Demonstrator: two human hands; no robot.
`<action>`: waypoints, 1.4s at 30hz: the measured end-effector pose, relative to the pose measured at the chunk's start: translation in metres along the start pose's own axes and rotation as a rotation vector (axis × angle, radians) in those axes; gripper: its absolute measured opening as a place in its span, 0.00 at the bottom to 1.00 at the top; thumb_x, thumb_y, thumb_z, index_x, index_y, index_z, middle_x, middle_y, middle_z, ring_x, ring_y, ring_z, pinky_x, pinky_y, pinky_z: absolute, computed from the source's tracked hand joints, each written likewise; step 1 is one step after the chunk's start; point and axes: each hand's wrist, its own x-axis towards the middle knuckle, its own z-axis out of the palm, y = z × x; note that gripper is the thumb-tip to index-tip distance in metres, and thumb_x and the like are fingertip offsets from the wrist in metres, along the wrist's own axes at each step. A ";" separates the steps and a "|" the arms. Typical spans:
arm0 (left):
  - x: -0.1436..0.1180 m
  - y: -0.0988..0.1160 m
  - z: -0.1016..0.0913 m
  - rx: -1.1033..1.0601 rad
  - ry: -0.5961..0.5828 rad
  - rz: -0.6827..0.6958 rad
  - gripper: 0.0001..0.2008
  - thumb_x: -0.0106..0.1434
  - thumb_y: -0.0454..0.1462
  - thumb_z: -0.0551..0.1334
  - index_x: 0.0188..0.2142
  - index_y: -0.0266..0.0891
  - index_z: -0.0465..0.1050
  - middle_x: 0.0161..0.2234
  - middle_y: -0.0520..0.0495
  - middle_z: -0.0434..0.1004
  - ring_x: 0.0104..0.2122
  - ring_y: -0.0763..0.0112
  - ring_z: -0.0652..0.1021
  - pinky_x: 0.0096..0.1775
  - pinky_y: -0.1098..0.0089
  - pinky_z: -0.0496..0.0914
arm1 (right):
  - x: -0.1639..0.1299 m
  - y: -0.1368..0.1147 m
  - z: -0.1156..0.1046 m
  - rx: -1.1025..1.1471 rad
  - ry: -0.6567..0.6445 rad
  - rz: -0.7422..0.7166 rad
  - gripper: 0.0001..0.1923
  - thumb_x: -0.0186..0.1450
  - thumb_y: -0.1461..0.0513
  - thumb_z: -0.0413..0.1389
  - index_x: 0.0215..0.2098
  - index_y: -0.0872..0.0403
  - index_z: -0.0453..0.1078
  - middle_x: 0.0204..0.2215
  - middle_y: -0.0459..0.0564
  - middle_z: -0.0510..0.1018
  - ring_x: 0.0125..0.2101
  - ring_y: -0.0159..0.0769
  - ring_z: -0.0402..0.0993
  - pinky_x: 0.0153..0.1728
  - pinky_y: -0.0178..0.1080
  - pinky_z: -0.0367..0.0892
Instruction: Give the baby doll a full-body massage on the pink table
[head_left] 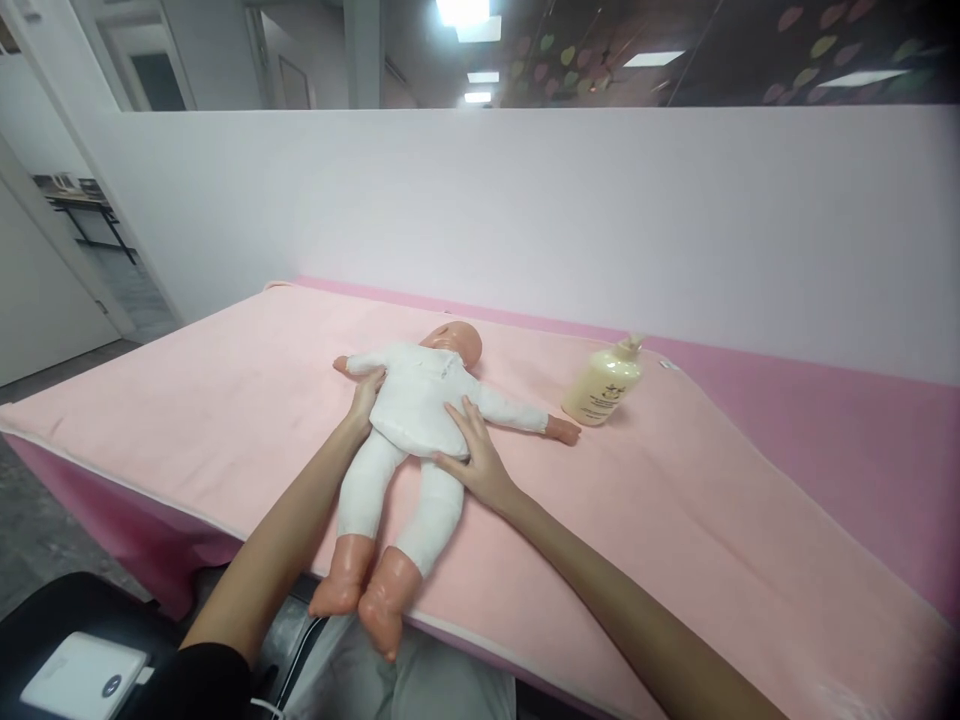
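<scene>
A baby doll [420, 405] lies on its back, with a white cloth body and bare plastic head, hands and feet. Its head points away from me, turned to the left, and its feet hang over the near table edge. My left hand [367, 400] grips the left side of its torso just below the arm; the fingertips are partly hidden there. On the other side, my right hand [480, 455] rests on the lower torso near the hip, fingers spread and thumb apart. A pale yellow pump bottle [604, 385] stands tilted in view beyond the doll's outstretched right-side hand.
A light pink blanket [187, 400] covers the table over a darker pink cloth [825, 440]. Behind runs a white partition wall [525, 210] topped with glass. At lower left, a white power bank [86, 675] with a cable lies on a black chair [75, 600].
</scene>
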 end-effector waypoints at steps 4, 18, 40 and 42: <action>-0.006 0.010 0.000 0.047 -0.278 -0.131 0.22 0.63 0.47 0.61 0.48 0.30 0.71 0.39 0.37 0.79 0.45 0.54 0.77 0.49 0.59 0.70 | 0.000 0.001 0.002 0.010 0.022 0.024 0.40 0.59 0.42 0.56 0.65 0.46 0.56 0.70 0.51 0.42 0.69 0.49 0.32 0.66 0.56 0.39; -0.034 0.014 0.015 1.617 -0.052 0.186 0.27 0.71 0.48 0.40 0.41 0.34 0.73 0.31 0.36 0.76 0.34 0.52 0.79 0.35 0.60 0.69 | -0.005 0.005 0.001 0.084 0.429 -0.076 0.27 0.66 0.52 0.52 0.62 0.49 0.60 0.66 0.55 0.53 0.66 0.45 0.49 0.63 0.54 0.55; -0.044 0.034 0.028 1.268 -0.446 0.762 0.18 0.66 0.44 0.53 0.49 0.41 0.74 0.45 0.44 0.76 0.45 0.59 0.75 0.49 0.62 0.66 | -0.002 -0.011 -0.015 -0.037 0.385 -0.016 0.11 0.62 0.58 0.54 0.35 0.49 0.79 0.38 0.45 0.82 0.43 0.40 0.78 0.51 0.43 0.70; -0.043 0.032 0.030 1.287 -0.517 0.702 0.19 0.64 0.40 0.54 0.51 0.39 0.73 0.48 0.43 0.75 0.47 0.57 0.74 0.52 0.59 0.65 | 0.010 -0.013 -0.024 0.043 0.356 0.068 0.16 0.66 0.55 0.50 0.31 0.51 0.78 0.32 0.46 0.82 0.38 0.40 0.79 0.46 0.42 0.71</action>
